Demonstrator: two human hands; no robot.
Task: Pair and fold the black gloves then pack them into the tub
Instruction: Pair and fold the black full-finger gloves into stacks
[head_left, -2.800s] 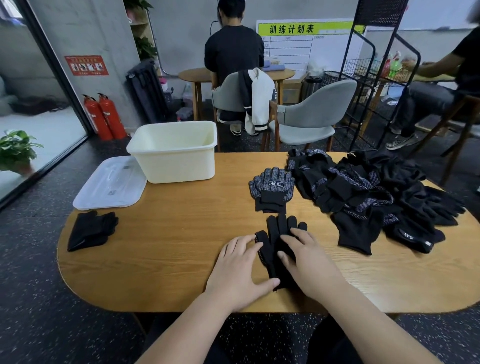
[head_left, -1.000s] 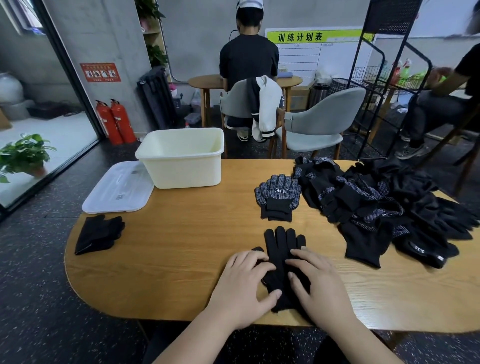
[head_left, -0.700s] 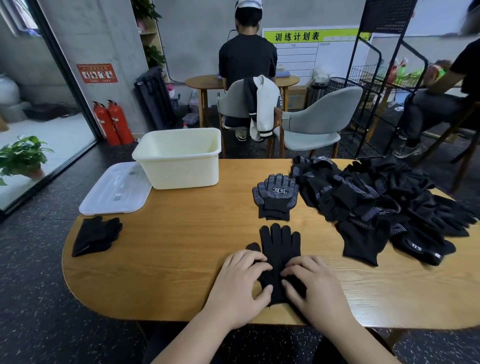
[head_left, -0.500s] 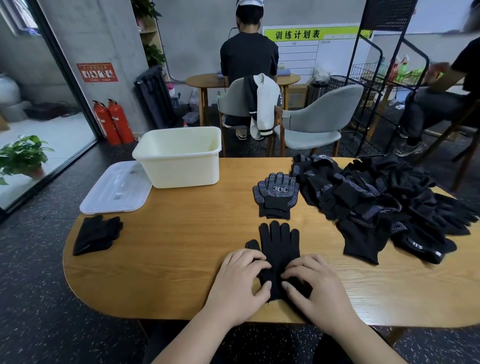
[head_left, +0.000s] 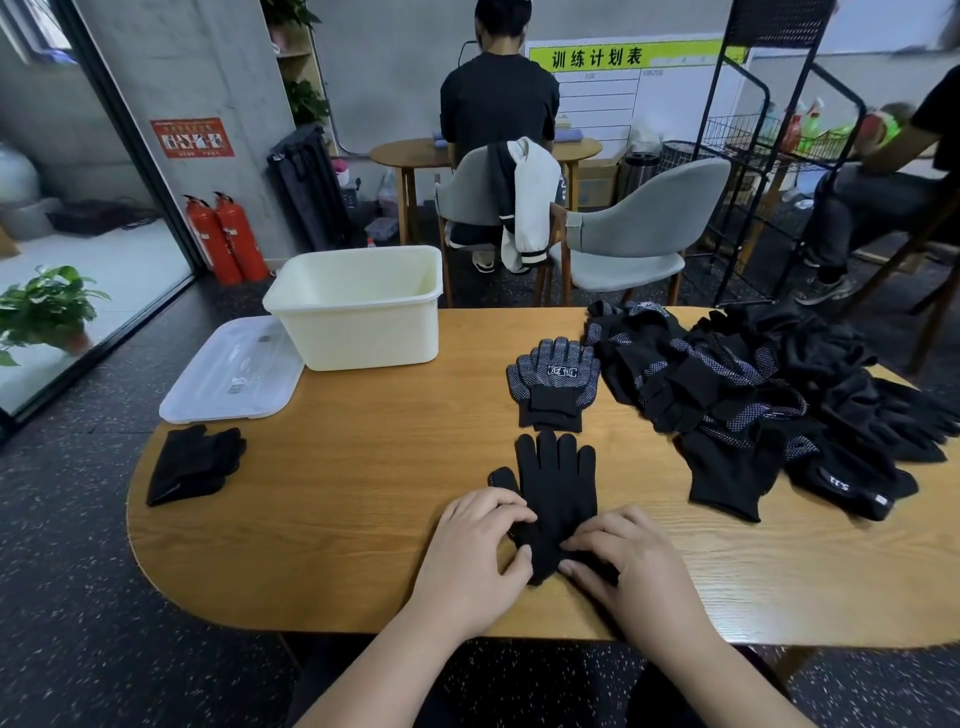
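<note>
A plain black glove pair (head_left: 557, 480) lies stacked flat near the table's front edge, fingers pointing away from me. My left hand (head_left: 475, 553) pinches the cuff end from the left, fingers bent over its edge and thumb at the near side. My right hand (head_left: 626, 569) pinches the same cuff from the right. The cream tub (head_left: 363, 338) stands at the back left. Its inside shows nothing from this angle. A dotted glove pair (head_left: 553, 379) lies just beyond the plain pair. A big pile of black gloves (head_left: 753, 395) covers the table's right side.
A clear lid (head_left: 234, 374) lies left of the tub, overhanging the wooden table (head_left: 337, 493). A folded black glove bundle (head_left: 192, 462) sits at the table's left end. Behind are chairs, a metal rack and seated people.
Both hands went from lying flat on the glove pair to sliding back toward its cuff with fingers curled. The pair now lies straight, fingers pointing away.
</note>
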